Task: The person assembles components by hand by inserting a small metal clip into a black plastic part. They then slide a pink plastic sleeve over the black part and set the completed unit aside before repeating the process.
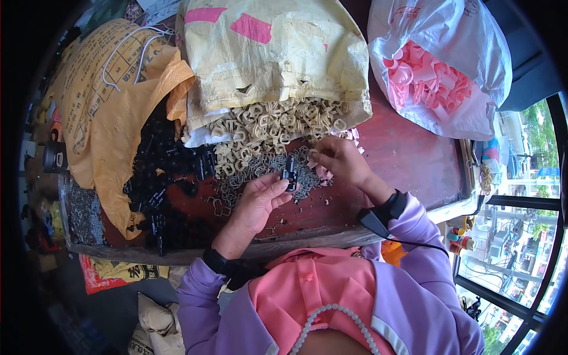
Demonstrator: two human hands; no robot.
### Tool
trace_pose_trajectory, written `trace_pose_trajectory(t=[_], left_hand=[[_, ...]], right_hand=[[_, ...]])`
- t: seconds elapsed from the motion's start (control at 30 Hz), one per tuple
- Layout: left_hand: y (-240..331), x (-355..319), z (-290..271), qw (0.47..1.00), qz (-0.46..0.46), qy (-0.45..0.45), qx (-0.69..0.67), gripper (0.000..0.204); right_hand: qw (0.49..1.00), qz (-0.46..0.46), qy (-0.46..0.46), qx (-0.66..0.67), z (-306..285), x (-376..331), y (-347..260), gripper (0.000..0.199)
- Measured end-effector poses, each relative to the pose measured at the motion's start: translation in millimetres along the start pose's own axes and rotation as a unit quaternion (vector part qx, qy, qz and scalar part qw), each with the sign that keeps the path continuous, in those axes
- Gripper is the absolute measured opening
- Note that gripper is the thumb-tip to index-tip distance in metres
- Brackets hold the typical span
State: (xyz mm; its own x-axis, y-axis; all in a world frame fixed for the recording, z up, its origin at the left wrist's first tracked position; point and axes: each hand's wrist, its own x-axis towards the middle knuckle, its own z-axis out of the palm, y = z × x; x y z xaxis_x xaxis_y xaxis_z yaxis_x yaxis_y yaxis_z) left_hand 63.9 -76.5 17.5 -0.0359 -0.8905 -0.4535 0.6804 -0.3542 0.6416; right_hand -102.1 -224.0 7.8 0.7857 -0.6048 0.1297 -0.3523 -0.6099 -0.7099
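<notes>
My left hand (258, 201) holds a small black plastic part (289, 171) between thumb and fingers, over a heap of small grey metal springs (260, 171). My right hand (336, 160) is pinched shut on something tiny at the fingertips, beside the beige clip pieces (273, 124) spilling from a pale yellow sack (272, 53). A few pink clip pieces (323, 173) lie under my right hand. Both wrists carry black bands.
The red wooden table (408, 160) holds an orange sack (103, 106) with black plastic parts (160, 160) spilling out, and a white bag of pink clips (435, 77) at the far right. More grey springs (86, 216) lie at the left edge. A window (520, 213) is on the right.
</notes>
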Motion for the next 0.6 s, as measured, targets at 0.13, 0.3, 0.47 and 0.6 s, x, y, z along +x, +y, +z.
trace_pose_trajectory(t=[0.13,0.3,0.47,0.6], left_hand=[[0.3,6.5,13.3,0.998,0.044,-0.05,0.01,0.027],[-4.4,5.4,29.5,0.99,0.068,-0.12,-0.012,0.029],[-5.6,4.9,38.7,0.992,0.08,-0.094,0.023,0.028],[-9.6,8.1,38.1,0.992,0.085,-0.085,0.05,0.028]], right_hand=[[0.855,0.212,-0.152,0.448,-11.4,-10.7,-6.4,0.013],[0.771,0.254,-0.139,0.567,-10.5,-25.1,-19.9,0.013],[0.951,0.05,0.081,0.296,0.6,-38.5,-30.5,0.017],[0.977,0.0,0.067,0.203,-15.4,-47.8,-40.7,0.017]])
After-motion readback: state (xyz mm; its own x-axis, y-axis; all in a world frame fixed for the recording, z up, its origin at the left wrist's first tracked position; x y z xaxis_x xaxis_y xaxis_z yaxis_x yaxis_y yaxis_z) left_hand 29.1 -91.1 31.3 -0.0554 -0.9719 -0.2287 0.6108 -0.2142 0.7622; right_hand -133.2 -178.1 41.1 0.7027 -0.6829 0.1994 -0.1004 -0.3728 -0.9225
